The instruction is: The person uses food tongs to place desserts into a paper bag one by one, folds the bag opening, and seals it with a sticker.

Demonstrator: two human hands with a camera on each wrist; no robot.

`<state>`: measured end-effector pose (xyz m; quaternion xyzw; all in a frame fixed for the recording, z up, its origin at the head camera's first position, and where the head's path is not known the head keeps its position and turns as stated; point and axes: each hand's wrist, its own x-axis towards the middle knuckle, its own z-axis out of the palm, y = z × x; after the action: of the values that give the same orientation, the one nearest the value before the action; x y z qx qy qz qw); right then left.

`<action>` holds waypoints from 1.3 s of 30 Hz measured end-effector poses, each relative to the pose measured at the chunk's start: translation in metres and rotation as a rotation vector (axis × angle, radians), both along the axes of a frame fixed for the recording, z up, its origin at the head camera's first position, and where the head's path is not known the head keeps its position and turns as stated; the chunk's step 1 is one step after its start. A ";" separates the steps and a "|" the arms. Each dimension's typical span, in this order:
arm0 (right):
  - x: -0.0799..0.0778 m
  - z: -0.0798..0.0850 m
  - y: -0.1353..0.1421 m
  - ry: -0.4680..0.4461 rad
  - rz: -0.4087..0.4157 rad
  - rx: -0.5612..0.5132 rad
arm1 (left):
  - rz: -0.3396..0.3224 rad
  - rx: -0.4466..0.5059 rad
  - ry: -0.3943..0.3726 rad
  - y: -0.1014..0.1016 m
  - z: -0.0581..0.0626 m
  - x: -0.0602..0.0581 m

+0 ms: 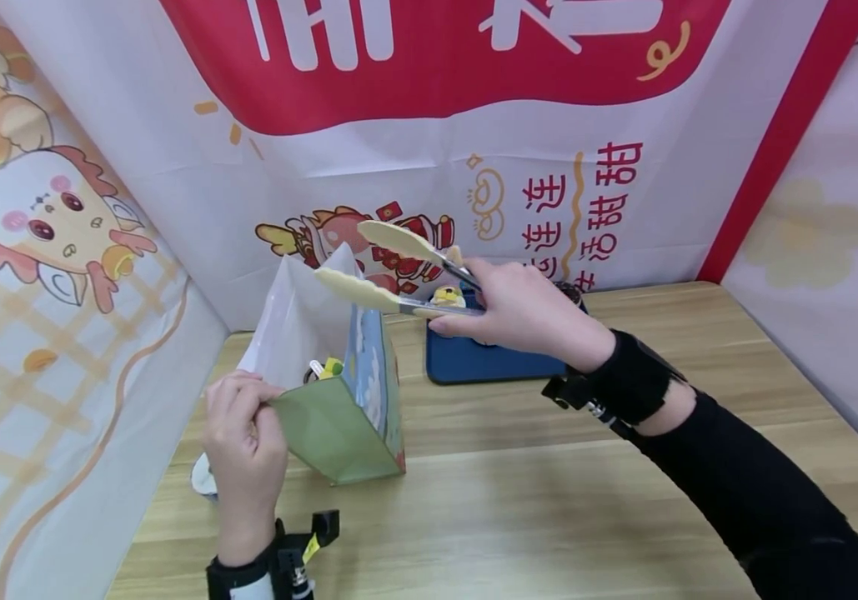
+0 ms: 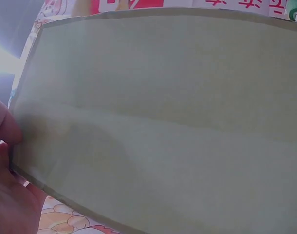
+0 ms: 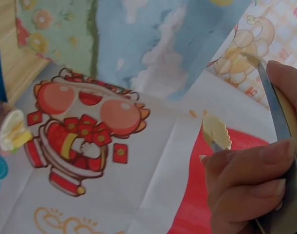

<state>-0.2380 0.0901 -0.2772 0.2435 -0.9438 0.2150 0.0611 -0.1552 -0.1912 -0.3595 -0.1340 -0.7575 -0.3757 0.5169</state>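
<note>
In the head view my left hand [image 1: 246,442] pinches the near top edge of a paper gift bag [image 1: 334,429], its green side facing me and its white inside showing. That green panel [image 2: 163,92] fills most of the left wrist view. A small yellow and white item [image 1: 329,367] lies inside the bag. My right hand [image 1: 529,315] grips a pair of tongs [image 1: 357,292] with metal arms and cream tips. The tips are spread apart over the bag's mouth with nothing between them. One tong arm [image 3: 277,107] runs along the fingers in the right wrist view.
Behind the bag on the wooden table [image 1: 489,500] lies a blue tray [image 1: 474,365]. A small item with a yellow top [image 1: 447,296] sits on it, partly hidden by the right hand. A white rounded object [image 1: 202,477] stands beside the left hand. Printed cloth [image 1: 398,158] hangs behind.
</note>
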 end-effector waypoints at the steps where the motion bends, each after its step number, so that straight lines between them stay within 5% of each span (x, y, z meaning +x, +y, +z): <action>1: -0.001 -0.003 0.004 -0.006 -0.015 -0.013 | -0.003 0.002 0.004 0.001 0.002 0.001; 21: -0.023 -0.075 0.081 -0.065 -0.258 0.001 | -0.022 0.000 0.013 0.004 0.003 0.000; 39: -0.036 -0.126 0.134 -0.116 -0.348 -0.022 | -0.003 -0.013 0.013 -0.001 -0.003 -0.004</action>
<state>-0.2743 0.2244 -0.4031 0.0631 -0.9712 0.2251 0.0453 -0.1593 -0.1920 -0.3627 -0.1408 -0.7565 -0.3705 0.5203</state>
